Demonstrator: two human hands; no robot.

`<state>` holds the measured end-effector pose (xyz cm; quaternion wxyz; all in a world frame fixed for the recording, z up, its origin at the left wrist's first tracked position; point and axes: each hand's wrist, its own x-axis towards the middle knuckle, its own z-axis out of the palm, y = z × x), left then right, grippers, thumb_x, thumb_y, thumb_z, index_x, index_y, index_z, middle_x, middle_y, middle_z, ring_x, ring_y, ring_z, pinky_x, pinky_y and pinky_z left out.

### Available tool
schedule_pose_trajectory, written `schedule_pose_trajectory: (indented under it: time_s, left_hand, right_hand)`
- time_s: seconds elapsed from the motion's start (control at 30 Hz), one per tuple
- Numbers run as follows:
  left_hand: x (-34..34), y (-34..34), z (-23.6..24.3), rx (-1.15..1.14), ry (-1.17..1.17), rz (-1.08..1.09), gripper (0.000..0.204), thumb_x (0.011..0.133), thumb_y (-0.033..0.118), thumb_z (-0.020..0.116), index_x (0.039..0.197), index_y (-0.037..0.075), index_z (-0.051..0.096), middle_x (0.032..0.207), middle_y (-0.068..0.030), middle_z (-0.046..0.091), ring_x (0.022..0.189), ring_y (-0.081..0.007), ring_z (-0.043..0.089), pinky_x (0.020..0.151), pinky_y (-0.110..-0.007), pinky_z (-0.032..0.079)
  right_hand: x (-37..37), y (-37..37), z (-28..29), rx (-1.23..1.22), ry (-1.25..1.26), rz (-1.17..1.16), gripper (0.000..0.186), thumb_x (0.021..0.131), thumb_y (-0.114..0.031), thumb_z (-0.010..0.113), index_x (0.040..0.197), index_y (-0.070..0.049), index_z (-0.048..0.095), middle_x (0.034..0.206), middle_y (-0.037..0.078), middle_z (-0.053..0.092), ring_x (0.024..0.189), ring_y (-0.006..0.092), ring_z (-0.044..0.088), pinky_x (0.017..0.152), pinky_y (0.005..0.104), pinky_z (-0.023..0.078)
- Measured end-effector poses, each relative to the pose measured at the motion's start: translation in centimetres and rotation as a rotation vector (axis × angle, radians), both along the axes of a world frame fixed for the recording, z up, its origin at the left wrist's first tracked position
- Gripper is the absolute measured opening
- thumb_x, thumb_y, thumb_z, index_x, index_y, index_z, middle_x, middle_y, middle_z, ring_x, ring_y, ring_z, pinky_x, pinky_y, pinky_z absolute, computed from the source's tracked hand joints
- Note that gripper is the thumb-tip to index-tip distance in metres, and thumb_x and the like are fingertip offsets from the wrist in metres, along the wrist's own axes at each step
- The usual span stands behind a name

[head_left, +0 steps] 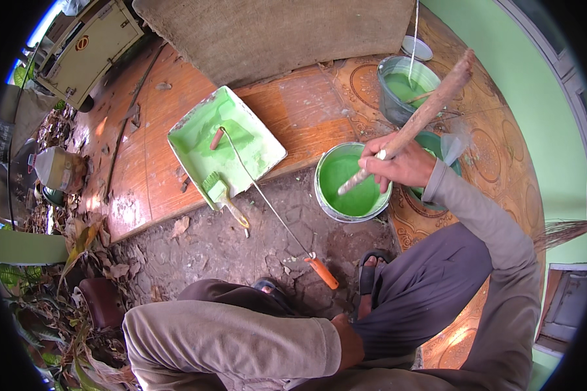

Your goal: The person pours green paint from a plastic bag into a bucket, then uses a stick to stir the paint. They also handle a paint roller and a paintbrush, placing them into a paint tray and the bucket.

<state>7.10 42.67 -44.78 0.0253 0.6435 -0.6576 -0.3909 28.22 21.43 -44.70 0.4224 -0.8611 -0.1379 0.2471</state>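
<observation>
My right hand [403,158] is wrapped around a thick wooden stick [434,98], which slants down into a white bucket [319,187]. The stick's lower end meets the green paint [360,201] in that bucket. Near my knees rests my left hand [349,340], its fingers hidden against my trousers. A white paint tray [265,148], smeared with green, lies left of the bucket. In it are the head of a long paint roller [267,199] and a paintbrush [219,191]. The roller's orange handle reaches to the ground near my feet.
Behind my right hand stand a grey bucket [389,107] of green paint and a green container [451,156] with clear plastic. A board [274,39] leans at the back. A raised tiled step [143,176] edges the rough ground. Dry leaves and a plastic jug [57,168] lie left.
</observation>
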Motion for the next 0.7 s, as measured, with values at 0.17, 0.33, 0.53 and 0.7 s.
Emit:
schedule_pose_trajectory:
  time_s: [0.17, 0.33, 0.53, 0.7]
  left_hand:
    - [-0.2, 0.1, -0.5, -0.008, 0.016, -0.005, 0.017, 0.08, 0.026, 0.062, 0.089, 0.013, 0.067, 0.086, -0.0021, 0.064, 0.082, -0.0191, 0.065, 0.075, -0.036, 0.043]
    - [-0.1, -0.1, -0.1, 0.02, -0.005, -0.002, 0.015, 0.08, 0.025, 0.061, 0.089, 0.013, 0.067, 0.085, -0.0013, 0.064, 0.081, -0.0189, 0.065, 0.075, -0.036, 0.043]
    - [0.0, 0.0, 0.0, -0.012, 0.009, -0.013, 0.015, 0.08, 0.025, 0.062, 0.088, 0.014, 0.066, 0.084, -0.001, 0.064, 0.08, -0.0181, 0.065, 0.074, -0.036, 0.043]
    - [0.2, 0.2, -0.1, -0.03, 0.028, 0.0, 0.017, 0.079, 0.027, 0.062, 0.088, 0.013, 0.066, 0.083, -0.0011, 0.064, 0.08, -0.0183, 0.065, 0.073, -0.036, 0.043]
  right_hand:
    - [0.8, -1.2, -1.0, -0.114, -0.212, -0.087, 0.03, 0.089, -0.03, 0.055, 0.088, -0.001, 0.062, 0.064, 0.007, 0.064, 0.052, 0.0156, 0.066, 0.052, 0.0304, 0.051]
    - [-0.1, -0.1, 0.0, -0.083, -0.166, 0.028, 0.03, 0.089, -0.03, 0.057, 0.088, -0.001, 0.063, 0.067, 0.008, 0.065, 0.053, 0.0155, 0.065, 0.053, 0.0303, 0.05]
    - [0.7, -0.8, -0.6, -0.037, -0.094, -0.065, 0.028, 0.088, -0.028, 0.059, 0.089, -0.001, 0.065, 0.068, 0.008, 0.064, 0.053, 0.0151, 0.065, 0.051, 0.0291, 0.05]
    - [0.4, -0.4, -0.3, -0.066, -0.188, 0.002, 0.026, 0.088, -0.023, 0.061, 0.09, 0.003, 0.065, 0.067, 0.008, 0.063, 0.053, 0.015, 0.064, 0.048, 0.0273, 0.05]
